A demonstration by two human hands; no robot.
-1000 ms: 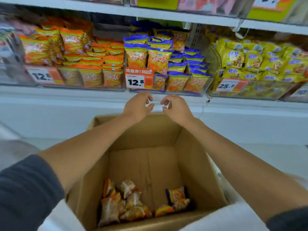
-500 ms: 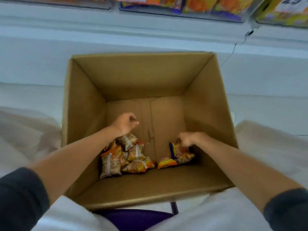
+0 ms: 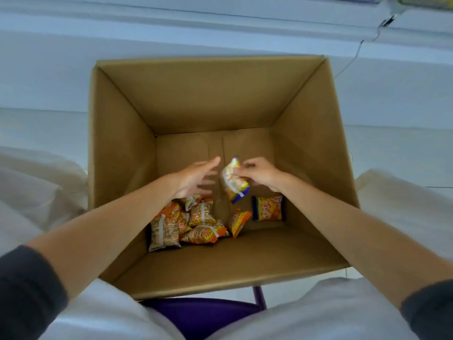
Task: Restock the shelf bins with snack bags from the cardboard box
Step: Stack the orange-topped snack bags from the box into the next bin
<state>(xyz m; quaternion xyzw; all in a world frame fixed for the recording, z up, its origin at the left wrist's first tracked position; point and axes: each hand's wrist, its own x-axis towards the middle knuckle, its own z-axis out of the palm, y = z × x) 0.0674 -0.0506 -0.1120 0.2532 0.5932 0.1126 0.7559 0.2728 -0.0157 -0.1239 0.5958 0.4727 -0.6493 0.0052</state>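
Both my hands are down inside an open cardboard box (image 3: 117, 143). My right hand (image 3: 261, 173) pinches a blue-edged snack bag (image 3: 234, 181) and holds it above the box floor. Just left of that bag my left hand (image 3: 196, 179) is spread with straight fingers and holds nothing. Below the left hand, several orange-edged snack bags (image 3: 193, 222) lie in a heap on the box floor. A second blue-edged bag (image 3: 268, 208) lies flat at the right, under my right wrist. The shelf bins are almost wholly out of view.
The white base of the shelf unit (image 3: 220, 33) runs behind the box, with a thin cable (image 3: 355, 57) hanging at the upper right. A purple stool (image 3: 201, 315) shows under the box's near edge, between my knees.
My hands dropped from the shelf into the box and the camera tilted down. My right hand has picked up a blue-edged bag from the floor; my left hand has opened and moved toward it.
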